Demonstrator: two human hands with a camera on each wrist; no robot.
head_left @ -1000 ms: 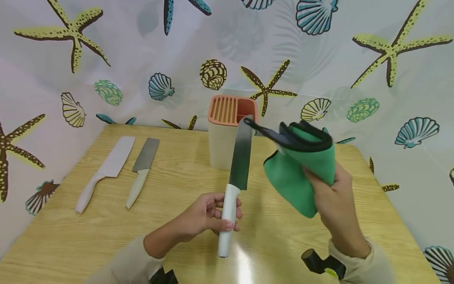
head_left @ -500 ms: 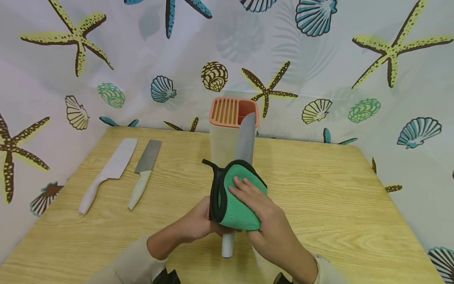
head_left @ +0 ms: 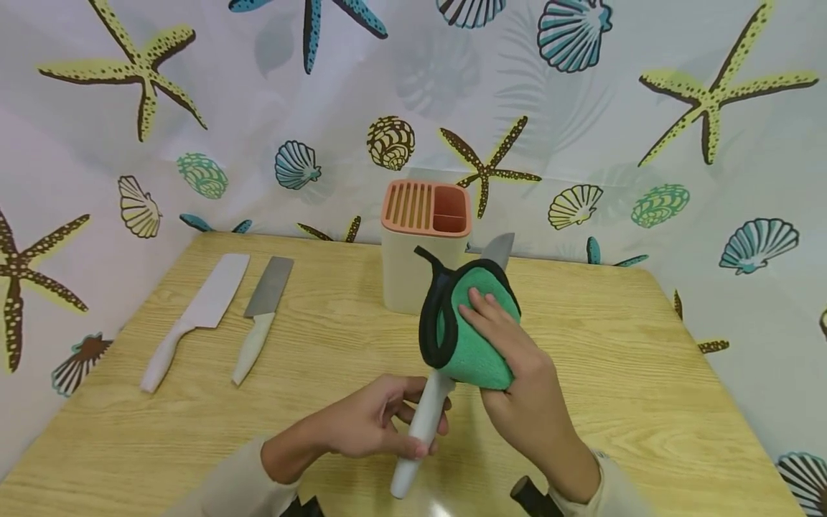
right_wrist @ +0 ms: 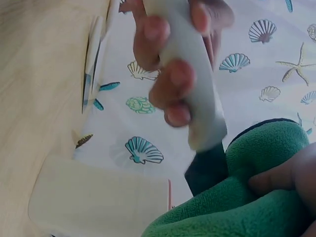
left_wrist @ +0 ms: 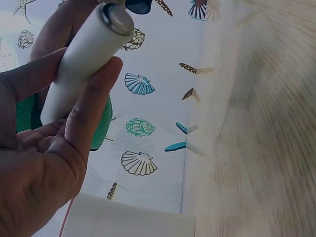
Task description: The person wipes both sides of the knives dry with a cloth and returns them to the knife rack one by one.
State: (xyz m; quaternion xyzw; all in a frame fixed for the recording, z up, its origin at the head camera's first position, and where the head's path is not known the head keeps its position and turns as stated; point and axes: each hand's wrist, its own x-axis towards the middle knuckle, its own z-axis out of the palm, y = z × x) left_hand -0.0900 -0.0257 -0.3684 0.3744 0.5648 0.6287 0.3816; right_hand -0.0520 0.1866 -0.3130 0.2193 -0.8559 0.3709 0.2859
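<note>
My left hand (head_left: 381, 420) grips the white handle (head_left: 423, 424) of a kitchen knife, fingers and thumb curled round it. The knife is held above the table, tilted up to the right. A green cloth (head_left: 481, 352) with black edging is folded round the blade, and only the blade's tip (head_left: 499, 248) shows beyond it in the head view. My right hand (head_left: 526, 380) holds the cloth against the blade, fingers lying over it. In the right wrist view, a dark stretch of blade (right_wrist: 207, 170) shows between handle and cloth.
A cream knife block (head_left: 407, 276) with an orange slotted top stands behind the knife. On the table's left lie a cleaver (head_left: 216, 291) and a smaller knife (head_left: 268, 287). A curtain (head_left: 362, 79) printed with shells and starfish hangs round the wooden table (head_left: 614, 345).
My right hand has brought the cloth from the right onto the knife, then up along the blade. The knife has tilted from nearly straight to leaning right.
</note>
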